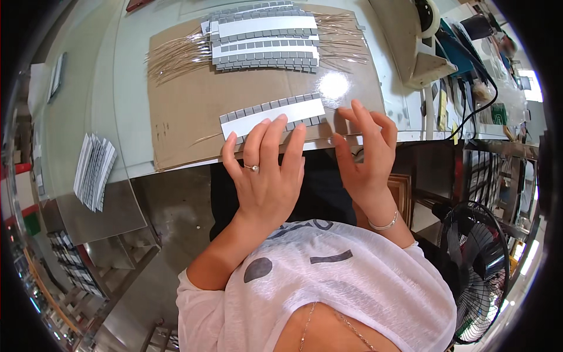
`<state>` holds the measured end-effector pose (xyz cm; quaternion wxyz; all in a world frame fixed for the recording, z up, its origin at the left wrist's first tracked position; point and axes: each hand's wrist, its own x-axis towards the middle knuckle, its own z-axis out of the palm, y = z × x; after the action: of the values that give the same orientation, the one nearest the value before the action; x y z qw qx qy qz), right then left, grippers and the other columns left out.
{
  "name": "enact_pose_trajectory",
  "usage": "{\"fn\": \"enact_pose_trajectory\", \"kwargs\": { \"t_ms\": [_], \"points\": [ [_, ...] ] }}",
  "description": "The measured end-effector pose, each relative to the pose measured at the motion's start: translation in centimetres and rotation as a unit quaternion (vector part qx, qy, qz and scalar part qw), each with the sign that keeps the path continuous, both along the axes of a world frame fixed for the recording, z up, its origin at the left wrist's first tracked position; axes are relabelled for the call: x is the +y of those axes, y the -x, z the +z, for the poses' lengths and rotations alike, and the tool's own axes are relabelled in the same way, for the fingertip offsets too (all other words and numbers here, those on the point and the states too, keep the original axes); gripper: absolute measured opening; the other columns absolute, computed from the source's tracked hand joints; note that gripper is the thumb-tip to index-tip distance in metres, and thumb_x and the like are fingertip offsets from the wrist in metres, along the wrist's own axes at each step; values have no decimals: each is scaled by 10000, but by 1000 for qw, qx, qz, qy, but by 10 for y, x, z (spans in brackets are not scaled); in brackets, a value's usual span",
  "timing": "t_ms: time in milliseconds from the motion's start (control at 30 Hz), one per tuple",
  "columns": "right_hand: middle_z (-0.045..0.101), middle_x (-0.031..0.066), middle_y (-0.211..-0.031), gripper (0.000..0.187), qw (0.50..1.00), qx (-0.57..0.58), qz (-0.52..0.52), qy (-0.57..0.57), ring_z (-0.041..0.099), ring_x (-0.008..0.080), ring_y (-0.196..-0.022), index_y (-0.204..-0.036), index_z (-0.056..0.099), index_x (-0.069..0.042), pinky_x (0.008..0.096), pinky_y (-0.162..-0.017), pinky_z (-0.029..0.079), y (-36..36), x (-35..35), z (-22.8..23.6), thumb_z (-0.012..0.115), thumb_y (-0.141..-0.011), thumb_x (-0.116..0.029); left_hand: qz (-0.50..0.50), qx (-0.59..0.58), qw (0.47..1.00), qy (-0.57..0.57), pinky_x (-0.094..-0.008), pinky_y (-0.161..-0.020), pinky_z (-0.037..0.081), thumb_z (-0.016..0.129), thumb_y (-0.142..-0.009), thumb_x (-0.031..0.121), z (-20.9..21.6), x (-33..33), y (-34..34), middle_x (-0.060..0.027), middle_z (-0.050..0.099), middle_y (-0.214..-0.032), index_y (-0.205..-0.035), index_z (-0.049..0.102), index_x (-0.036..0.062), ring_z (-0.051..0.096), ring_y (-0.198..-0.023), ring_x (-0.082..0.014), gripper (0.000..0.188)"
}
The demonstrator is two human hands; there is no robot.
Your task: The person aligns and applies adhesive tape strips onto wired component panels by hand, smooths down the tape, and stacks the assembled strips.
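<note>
A white strip (246,122) edged with small grey squares lies slightly tilted on a brown cardboard sheet (187,117). My left hand (267,158) rests over its near edge, fingers spread and fingertips touching the white face. Just past the strip's right end is my right hand (369,146), thumb and fingers apart; I make out nothing between them. A thin wire shows beside the strip's left end. Farther back on the cardboard sits a stack of similar strips (267,44), with bundles of thin brown wires (182,56) sticking out at both ends.
Another pile of grey and white strips (95,170) lies at the far left. A cream-coloured machine (404,44) stands at the right of the table, with dark cables (489,82) beyond it. At lower right is a black fan (478,264).
</note>
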<state>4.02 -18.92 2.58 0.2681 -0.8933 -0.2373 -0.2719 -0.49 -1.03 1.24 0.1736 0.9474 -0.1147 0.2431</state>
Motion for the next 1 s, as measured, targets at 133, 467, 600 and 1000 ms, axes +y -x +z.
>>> {"fn": "enact_pose_trajectory", "kwargs": {
  "t_ms": [133,467,600,1000],
  "points": [
    [712,68,-1122,646,999,13,22,-46,576,269,-990,-1346,600,-27,384,-907,438,-6,6,0,785,-730,37,1,-4,1000,-3,-599,-1075,297,780,-772,121,-1,-1,-1,-70,554,-1333,-1253,646,143,498,-1268,-250,500],
    [622,84,-887,207,977,191,-21,86,587,220,-903,-993,667,3,316,-813,465,-22,-27,37,789,-831,-35,-3,1,1000,-3,-604,-1078,293,769,-796,115,1,5,-1,-48,564,-1322,-1237,663,164,513,-1259,-230,457],
    [628,56,-823,103,959,257,33,-111,605,188,-801,-908,659,-8,324,-737,483,-23,-13,42,750,-864,-29,-10,6,1000,-9,-595,-1106,262,798,-769,131,-1,7,0,-61,542,-1361,-1272,645,158,500,-1278,-263,527],
    [706,91,-1039,152,937,191,103,-274,674,145,-905,-1111,690,25,264,-800,530,-22,-2,22,631,-974,-7,-22,11,1000,-11,-589,-1127,238,822,-739,139,-3,6,-1,-79,515,-1406,-1315,623,156,482,-1299,-292,610]
  ]
}}
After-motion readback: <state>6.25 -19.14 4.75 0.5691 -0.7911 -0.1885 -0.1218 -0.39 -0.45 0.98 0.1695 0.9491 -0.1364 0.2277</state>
